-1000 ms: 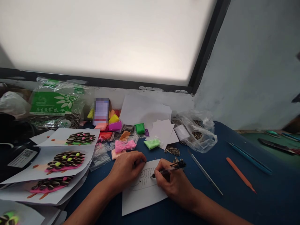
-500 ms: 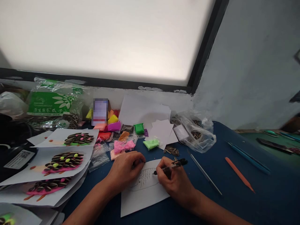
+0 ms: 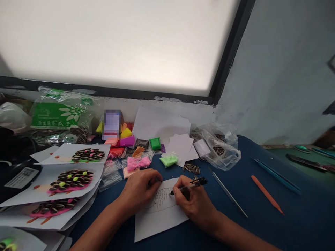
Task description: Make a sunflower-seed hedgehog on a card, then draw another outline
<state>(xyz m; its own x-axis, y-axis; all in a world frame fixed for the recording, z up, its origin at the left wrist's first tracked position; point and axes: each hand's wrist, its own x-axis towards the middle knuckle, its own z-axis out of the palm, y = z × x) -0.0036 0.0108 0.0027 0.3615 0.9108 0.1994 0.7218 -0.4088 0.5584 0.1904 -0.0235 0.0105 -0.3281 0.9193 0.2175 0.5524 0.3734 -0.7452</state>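
A white sheet of paper [image 3: 154, 226] lies on the blue table, bearing a line drawing [image 3: 164, 200] of a rounded body with rows of short marks. My right hand [image 3: 192, 200] is closed round a black pen [image 3: 190, 187], its tip at the drawing. On the sheet's upper left side rests my left hand [image 3: 140, 190], fingers loosely bent, thumb apart from them, nothing visible in its grasp. Its fingertips are partly hidden. Just beyond the right hand is a small pile of sunflower seeds [image 3: 191, 168].
Seed-and-clay hedgehog pictures [image 3: 70, 179] are stacked at left. Behind my hands are coloured clay packets [image 3: 127, 141], white papers [image 3: 183, 146] and a plastic bag of seeds [image 3: 220, 150]. A grey stick [image 3: 229, 193], an orange tool [image 3: 267, 194] and a blue tool [image 3: 278, 176] lie at right.
My right hand and the pen have shifted very slightly left over the drawing. My left hand has stayed in place.
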